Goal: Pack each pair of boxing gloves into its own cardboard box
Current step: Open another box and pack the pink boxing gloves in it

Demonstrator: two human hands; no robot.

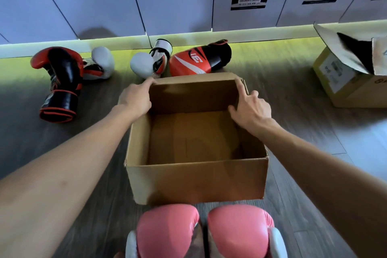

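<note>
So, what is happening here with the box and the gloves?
A person holds an empty box, left hand and right hand on its far corners. A pink pair lies at its near side, not packed yet. Two red-black gloves and two white ones lie by the lockers. A second box stands at the right.

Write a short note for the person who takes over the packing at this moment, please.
Left hand and right hand each hold a side wall of the open box, which is empty.
Pink pair sits just on its near side.
Red-and-black gloves and white gloves lie beyond it, by the lockers.
Second box at the far right: contents unclear.
Done: nothing packed in view. Left: all three pairs.
</note>
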